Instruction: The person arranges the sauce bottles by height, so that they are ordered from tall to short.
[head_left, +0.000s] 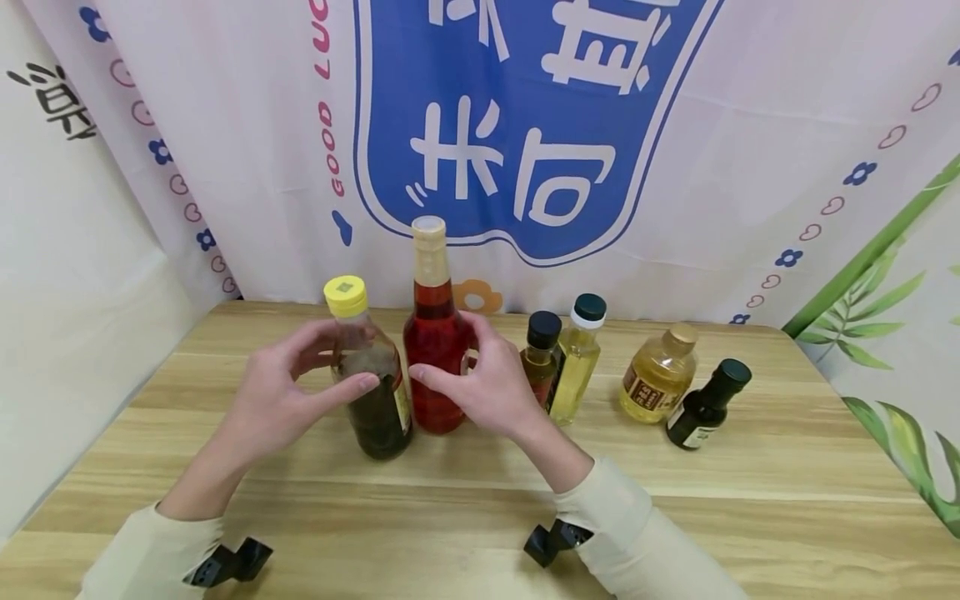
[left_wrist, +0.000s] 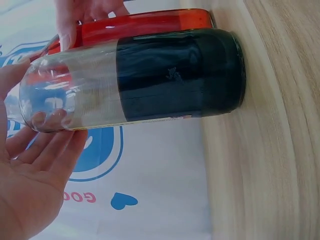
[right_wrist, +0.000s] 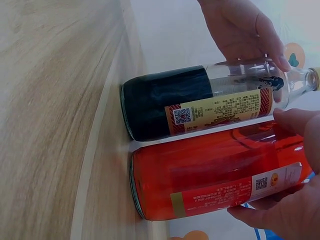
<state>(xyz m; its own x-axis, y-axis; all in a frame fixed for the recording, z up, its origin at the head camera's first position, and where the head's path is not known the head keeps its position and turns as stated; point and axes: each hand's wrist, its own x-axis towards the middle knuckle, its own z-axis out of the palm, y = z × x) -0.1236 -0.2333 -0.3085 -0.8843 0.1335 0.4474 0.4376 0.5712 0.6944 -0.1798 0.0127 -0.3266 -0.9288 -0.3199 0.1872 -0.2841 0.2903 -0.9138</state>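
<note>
A glass bottle of dark liquid [head_left: 378, 421] with a yellow cap stands on the wooden table, its label showing in the right wrist view. My left hand [head_left: 281, 392] grips its upper part, thumb in front and fingers behind. Close on its right stands a taller bottle of red liquid [head_left: 435, 358] with a pale wrapped neck. Around that one curls my right hand [head_left: 491, 383], its thumb on the near side between the two bottles. In the left wrist view the dark bottle [left_wrist: 180, 75] partly covers the red bottle [left_wrist: 145, 27].
Right of my right hand stand a small black-capped bottle [head_left: 542, 358] and a tall bottle of yellow oil [head_left: 576, 367]. Farther right are a round gold-capped bottle [head_left: 660, 375] and a small dark bottle [head_left: 705, 408]. A printed cloth [head_left: 262, 167] hangs behind the table [head_left: 375, 533].
</note>
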